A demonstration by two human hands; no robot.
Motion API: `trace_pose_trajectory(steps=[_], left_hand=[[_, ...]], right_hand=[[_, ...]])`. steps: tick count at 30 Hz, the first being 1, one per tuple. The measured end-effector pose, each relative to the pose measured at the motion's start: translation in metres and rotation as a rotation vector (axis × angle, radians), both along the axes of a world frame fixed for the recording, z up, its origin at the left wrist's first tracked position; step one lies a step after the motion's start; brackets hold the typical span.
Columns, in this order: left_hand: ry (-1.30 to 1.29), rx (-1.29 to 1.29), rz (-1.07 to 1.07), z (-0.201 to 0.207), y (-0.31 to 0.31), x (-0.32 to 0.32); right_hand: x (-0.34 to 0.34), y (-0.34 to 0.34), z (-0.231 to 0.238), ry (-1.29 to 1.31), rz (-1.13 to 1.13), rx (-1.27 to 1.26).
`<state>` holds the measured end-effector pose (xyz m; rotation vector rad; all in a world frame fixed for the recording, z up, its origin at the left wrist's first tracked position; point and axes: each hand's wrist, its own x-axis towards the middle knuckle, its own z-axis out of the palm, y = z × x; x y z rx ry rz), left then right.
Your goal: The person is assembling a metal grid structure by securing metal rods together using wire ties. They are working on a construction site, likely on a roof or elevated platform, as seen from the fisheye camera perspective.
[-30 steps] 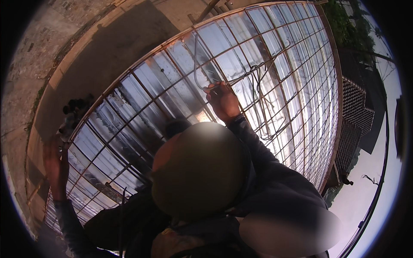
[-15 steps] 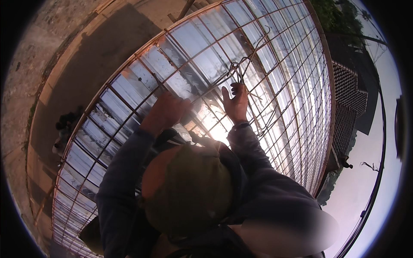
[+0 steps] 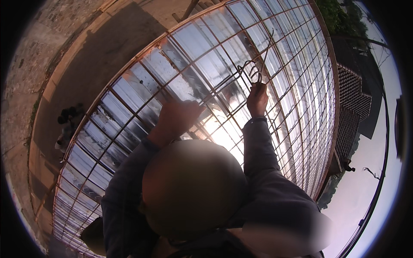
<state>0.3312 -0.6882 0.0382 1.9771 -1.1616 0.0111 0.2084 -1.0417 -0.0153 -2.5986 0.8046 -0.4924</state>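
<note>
Inward from the rusty mesh's (image 3: 136, 114) left edge, where it was a second ago, the left hand (image 3: 177, 119) has come over the mesh; whether its grip is closed on anything I cannot tell. The right hand (image 3: 257, 102) has its grip closed round bent rods (image 3: 260, 78) over the mesh, well inside its edges. Mesh shows between the hands. Past the mesh's left edge lies shaded ground (image 3: 107, 56).
</note>
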Motion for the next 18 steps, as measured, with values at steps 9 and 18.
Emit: trace_pose_trajectory(steps=[9,18], left_hand=[[0.047,0.051,0.073,0.061,-0.030,0.034],[-0.175,0.029,-0.085,0.087,-0.057,0.064]], right_hand=[[-0.010,-0.011,0.007,0.130,0.082,0.089],[-0.004,0.003,0.001,0.107,-0.069,0.224]])
